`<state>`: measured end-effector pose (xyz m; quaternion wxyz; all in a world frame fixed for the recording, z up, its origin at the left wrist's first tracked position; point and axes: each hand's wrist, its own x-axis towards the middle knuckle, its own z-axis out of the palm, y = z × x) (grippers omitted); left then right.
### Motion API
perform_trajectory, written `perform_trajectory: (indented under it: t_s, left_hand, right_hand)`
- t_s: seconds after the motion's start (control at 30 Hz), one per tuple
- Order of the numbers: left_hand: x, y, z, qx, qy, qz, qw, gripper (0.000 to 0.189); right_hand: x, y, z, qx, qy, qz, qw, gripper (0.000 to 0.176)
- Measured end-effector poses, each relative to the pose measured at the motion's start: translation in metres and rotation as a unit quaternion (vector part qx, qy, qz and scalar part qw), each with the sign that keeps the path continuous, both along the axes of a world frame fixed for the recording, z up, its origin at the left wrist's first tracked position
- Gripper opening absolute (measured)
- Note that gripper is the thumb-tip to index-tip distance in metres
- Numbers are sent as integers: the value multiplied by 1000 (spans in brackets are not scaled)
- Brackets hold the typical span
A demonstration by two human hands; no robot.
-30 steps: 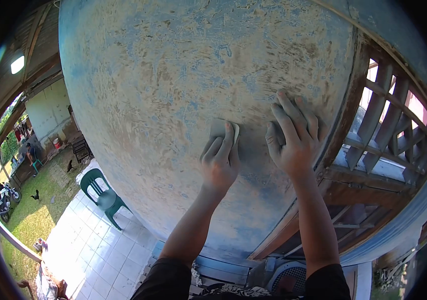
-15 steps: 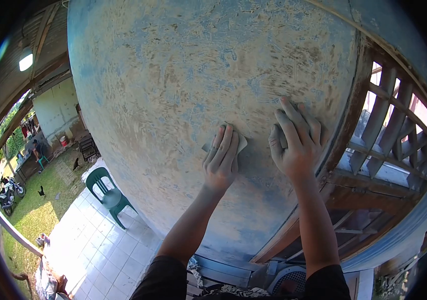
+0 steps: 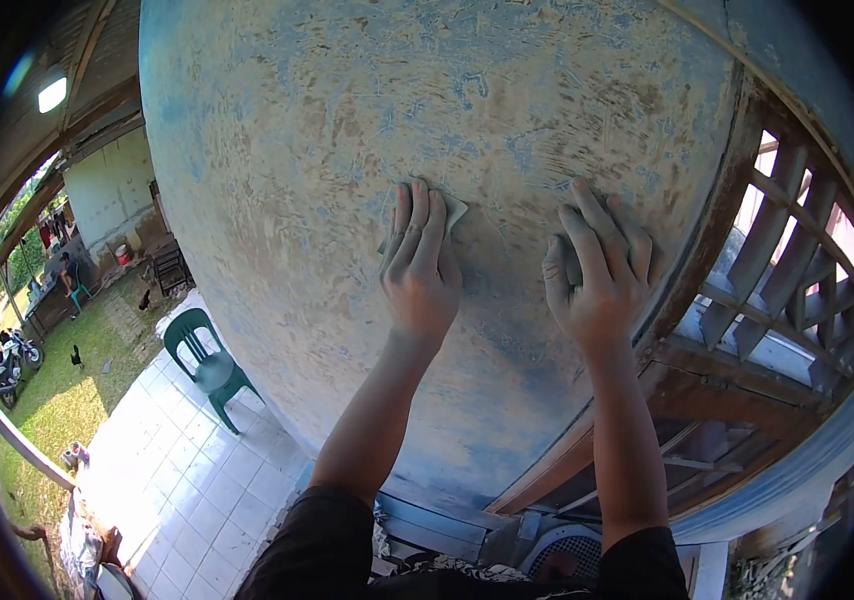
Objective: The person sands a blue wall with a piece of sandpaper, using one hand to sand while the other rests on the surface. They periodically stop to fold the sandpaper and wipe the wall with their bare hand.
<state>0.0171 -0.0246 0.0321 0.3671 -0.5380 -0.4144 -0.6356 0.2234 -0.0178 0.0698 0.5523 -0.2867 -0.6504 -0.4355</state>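
Observation:
Under the fingers of my left hand [image 3: 421, 265] lies a piece of sandpaper [image 3: 455, 213], pressed flat against the scuffed blue wall [image 3: 347, 130]; its corners stick out on both sides of the hand. My right hand [image 3: 602, 265] rests on the same wall further right, beside the wooden frame, with its fingers spread and nothing in it. Grey dust covers both hands. Scratches and worn patches of pale and brown show all over the wall around them.
A wooden lattice vent [image 3: 782, 260] borders the wall at right. A green plastic chair [image 3: 211, 370] stands on white tiles [image 3: 182, 450] at lower left. Beyond are motorcycles [image 3: 12, 365], a seated person [image 3: 71, 280] and a dark bird [image 3: 76, 356] on grass.
My left hand has slid up and slightly left along the wall with the sandpaper. My right hand stays in nearly the same place. The view has shifted slightly.

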Motion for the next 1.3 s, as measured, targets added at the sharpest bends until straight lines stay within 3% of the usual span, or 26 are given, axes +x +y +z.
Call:
perform_trajectory:
  t_s: [0.17, 0.27, 0.33, 0.57, 0.7, 0.87, 1.03, 1.17, 1.3]
  left_hand:
    - [12, 2, -36, -14, 49, -24, 998, 35]
    - [2, -1, -9, 1, 70, -10, 997, 35]
    - [10, -6, 9, -1, 8, -58, 998, 34]
    - [11, -6, -34, -39, 51, -32, 997, 38]
    - [21, -9, -3, -30, 11, -13, 999, 41]
    - [26, -11, -24, -46, -3, -23, 999, 43]
    - [27, -15, 1, -32, -8, -51, 998, 40]
    - [33, -12, -23, -37, -21, -63, 997, 38]
    - [30, -7, -3, -25, -18, -70, 997, 36]
  right_hand:
    - [-1, 0, 1, 12, 0, -1, 1000, 26]
    - [-3, 0, 2, 12, 0, -5, 1000, 26]
    - [-2, 0, 1, 18, 3, -6, 1000, 25]
    - [-5, 2, -4, 22, -8, 11, 1000, 22]
    - [-7, 1, 0, 20, 2, 9, 1000, 21]
    - [-6, 0, -1, 13, 1, 10, 1000, 21]
    - [-11, -1, 1, 18, 13, 2, 1000, 20]
    - [-9, -2, 1, 19, 7, 1, 1000, 20]
    - [-10, 2, 1, 25, 12, 8, 1000, 19]
